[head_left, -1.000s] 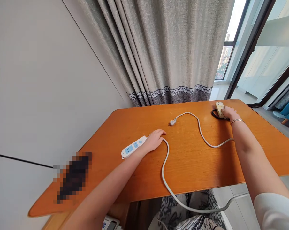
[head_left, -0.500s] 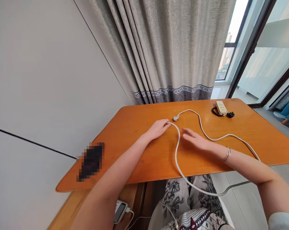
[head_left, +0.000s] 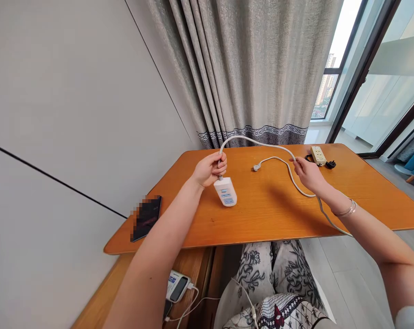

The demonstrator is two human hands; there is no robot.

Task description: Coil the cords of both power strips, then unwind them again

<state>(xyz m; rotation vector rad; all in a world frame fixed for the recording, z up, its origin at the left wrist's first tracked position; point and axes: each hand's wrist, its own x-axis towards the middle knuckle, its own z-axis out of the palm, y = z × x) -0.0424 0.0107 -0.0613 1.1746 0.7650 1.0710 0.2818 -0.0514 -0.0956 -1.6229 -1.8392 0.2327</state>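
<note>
A white power strip (head_left: pixel 226 192) with light-blue sockets hangs tilted over the table (head_left: pixel 200 228). My left hand (head_left: pixel 211 169) is closed round its cord where the cord meets the strip. From there the white cord (head_left: pixel 251 140) arches up and across to my right hand (head_left: pixel 306 172), whose fingers are wrapped round it too. Past the right hand the cord runs down over the table's front edge. Between my hands, on the far half of the wood, lies the cord's plug (head_left: pixel 256 167), with its length curving right and passing behind my right wrist.
A smaller cream power strip (head_left: pixel 318 156) with a black plug (head_left: pixel 330 164) lies at the back right. A dark tablet-like object (head_left: pixel 147 218), partly pixelated, lies at the left. Below the edge, a white power bank (head_left: pixel 177 285) has cables attached. A curtain (head_left: pixel 268 68) hangs behind.
The left hand has lifted the power strip into view, holding it by its cord. My right hand, apart from the cord before, now grips it further right, raising it into an arch.
</note>
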